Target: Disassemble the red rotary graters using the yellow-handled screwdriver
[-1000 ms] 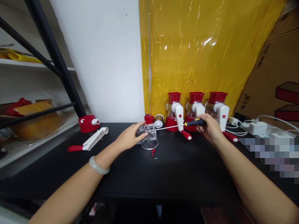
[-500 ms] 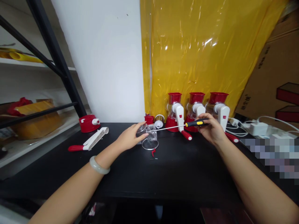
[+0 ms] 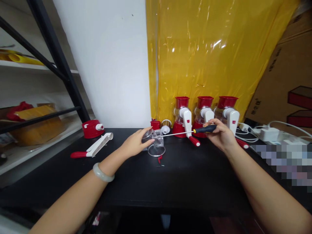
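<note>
Near the middle of the black table, my left hand [image 3: 135,143] grips a clear plastic housing [image 3: 157,150] lying on its side. To the right, my right hand [image 3: 220,135] has its fingers around the dark handle of a screwdriver [image 3: 204,129]. The metal shaft points left, and its tip reaches the clear housing; the exact contact point is hard to make out. Just in front of the housing lie a small red part [image 3: 160,159] and tiny pins [image 3: 162,165]. Behind it are a drum grater [image 3: 166,126] and a red piece [image 3: 155,124].
Three red and white rotary graters [image 3: 182,122] stand at the back right, beside white chargers and cables [image 3: 269,134]. A red base [image 3: 90,129] and a white crank with red handle [image 3: 94,148] lie at left. Shelves flank the table [image 3: 129,188].
The screwdriver handle has turned in my right hand, so its yellow patch no longer shows. My left hand and the clear housing stay in place.
</note>
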The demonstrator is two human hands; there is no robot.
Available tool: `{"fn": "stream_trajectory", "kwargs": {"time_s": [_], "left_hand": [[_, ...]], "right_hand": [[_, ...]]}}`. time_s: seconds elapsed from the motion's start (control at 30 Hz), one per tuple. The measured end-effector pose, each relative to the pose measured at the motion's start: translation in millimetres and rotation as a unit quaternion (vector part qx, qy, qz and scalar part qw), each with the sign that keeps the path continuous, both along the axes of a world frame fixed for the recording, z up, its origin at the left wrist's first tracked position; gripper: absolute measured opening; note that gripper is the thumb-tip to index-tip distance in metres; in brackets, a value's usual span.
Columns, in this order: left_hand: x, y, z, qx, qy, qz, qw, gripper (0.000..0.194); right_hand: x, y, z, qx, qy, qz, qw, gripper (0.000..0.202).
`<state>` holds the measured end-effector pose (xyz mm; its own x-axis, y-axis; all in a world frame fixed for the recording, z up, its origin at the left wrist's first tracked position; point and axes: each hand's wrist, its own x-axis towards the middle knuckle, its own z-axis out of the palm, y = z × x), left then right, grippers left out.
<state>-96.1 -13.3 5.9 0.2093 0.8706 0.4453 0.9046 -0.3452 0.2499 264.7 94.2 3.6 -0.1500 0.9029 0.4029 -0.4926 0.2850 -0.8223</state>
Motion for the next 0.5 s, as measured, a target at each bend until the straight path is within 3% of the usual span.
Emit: {"fn": "stream_trajectory", "kwargs": {"time_s": [0.33,0.5], "left_hand": [[-0.4,0.0,0.2,-0.001,-0.001,0.001,1.0,0.062],[-0.8,0.7,0.3,-0.006,-0.009,0.0,1.0,0.062]], "right_hand": [[-3.4,0.0,1.4,0.011,0.022,-0.024,0.999,0.037],[-5.5,-0.9,1.3,0.046,0.012,-0.023,0.999,0.013]]}}
